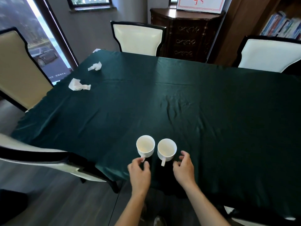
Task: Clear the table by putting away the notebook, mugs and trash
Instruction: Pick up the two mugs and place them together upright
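Two empty white mugs stand side by side on the dark green tablecloth (211, 111) near its front edge, handles pointing toward me. My left hand (140, 172) has thumb and forefinger pinched around the handle of the left mug (145, 146). Just right of the right mug (167, 149), my right hand (184, 168) hovers with fingers spread, not touching it. Two crumpled white tissues lie at the far left of the table: one nearer (78, 85), one farther back (95, 66). No notebook is in view.
Cream chairs with black frames surround the table: at the left (17, 66), front left (40, 159), far side (138, 38) and far right (268, 54). A dark wooden cabinet (187, 33) and a bookshelf (283, 25) stand behind. Dark wood floor lies below me.
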`<state>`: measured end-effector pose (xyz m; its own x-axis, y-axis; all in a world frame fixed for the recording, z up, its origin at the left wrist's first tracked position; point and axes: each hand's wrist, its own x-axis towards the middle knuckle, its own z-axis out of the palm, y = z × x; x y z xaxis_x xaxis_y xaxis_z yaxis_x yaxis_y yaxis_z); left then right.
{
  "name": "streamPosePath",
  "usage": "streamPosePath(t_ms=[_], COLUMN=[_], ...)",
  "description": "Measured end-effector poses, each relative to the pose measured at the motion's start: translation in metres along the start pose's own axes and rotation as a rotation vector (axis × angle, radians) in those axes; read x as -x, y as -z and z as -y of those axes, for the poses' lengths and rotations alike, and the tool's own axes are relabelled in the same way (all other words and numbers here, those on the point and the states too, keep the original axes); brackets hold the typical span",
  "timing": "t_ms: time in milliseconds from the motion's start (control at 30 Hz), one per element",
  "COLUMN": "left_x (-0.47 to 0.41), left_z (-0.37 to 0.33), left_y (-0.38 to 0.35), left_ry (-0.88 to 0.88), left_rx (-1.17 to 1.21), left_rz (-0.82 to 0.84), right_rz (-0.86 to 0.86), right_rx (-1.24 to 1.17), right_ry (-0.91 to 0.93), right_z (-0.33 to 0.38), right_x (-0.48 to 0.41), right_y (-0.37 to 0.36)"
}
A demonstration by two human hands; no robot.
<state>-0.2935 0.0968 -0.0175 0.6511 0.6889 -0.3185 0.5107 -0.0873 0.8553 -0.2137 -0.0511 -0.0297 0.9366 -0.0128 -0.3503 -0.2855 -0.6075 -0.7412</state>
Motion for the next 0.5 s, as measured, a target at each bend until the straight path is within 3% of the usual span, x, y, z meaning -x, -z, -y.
streamPosePath(t_ms=[67, 233, 500], left_x=[-0.007, -0.02, -0.03], left_z=[0.007, 0.006, 0.011], left_y=[0.007, 0.008, -0.003], left_ry=[0.064, 0.066, 0.115], left_rx=[0.026, 0.056, 0.226], left_rz=[-0.022, 0.052, 0.062], right_rz=[-0.073, 0.025, 0.11], right_rx=[-0.167, -0.419, -0.482], right_ry=[-0.019, 0.011, -0.012], right_z=[-0.003, 0.005, 0.013], right_x=[0.016, 0.032, 0.031], right_y=[-0.008, -0.026, -0.044])
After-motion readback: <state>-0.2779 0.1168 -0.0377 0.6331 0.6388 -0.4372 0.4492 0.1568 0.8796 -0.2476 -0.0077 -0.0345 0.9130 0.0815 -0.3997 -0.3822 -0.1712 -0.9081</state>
